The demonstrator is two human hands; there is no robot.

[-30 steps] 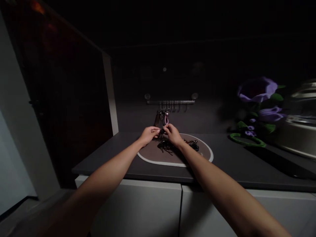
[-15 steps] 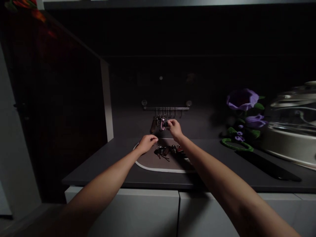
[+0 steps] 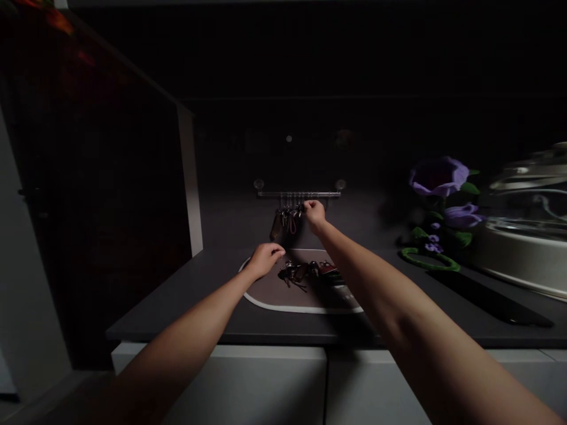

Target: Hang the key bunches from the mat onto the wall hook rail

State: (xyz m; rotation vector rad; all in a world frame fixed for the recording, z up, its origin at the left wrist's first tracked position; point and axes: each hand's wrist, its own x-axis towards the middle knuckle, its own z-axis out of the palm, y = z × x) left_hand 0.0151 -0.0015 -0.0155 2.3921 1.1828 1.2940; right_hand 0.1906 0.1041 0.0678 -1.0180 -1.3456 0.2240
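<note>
My right hand (image 3: 315, 213) is raised to the hook rail (image 3: 299, 194) on the back wall. Its fingers pinch a small bunch of keys (image 3: 300, 211) just under the hooks; dim light blurs the details. To the left of it, several keys and key fobs hang from the hooks, among them a brown fob (image 3: 276, 225) and a pinkish loop (image 3: 292, 223). Lower down, my left hand (image 3: 264, 260) hovers over the left side of a brown mat (image 3: 274, 297), fingers curled together, with nothing visible in them. Beside it on the mat lies a pile of keys and keychains (image 3: 297, 273).
The mat with a pale rim lies on a dark countertop (image 3: 177, 307) above white cabinet doors (image 3: 266, 378). Purple artificial flowers (image 3: 439, 177) with a green ring base stand to the right. Past them is a large cream appliance (image 3: 527, 254) with a clear lid.
My right hand has risen with the keys, up and slightly right towards the hooks. The pinkish loop now hangs free of it. My left hand has hardly moved.
</note>
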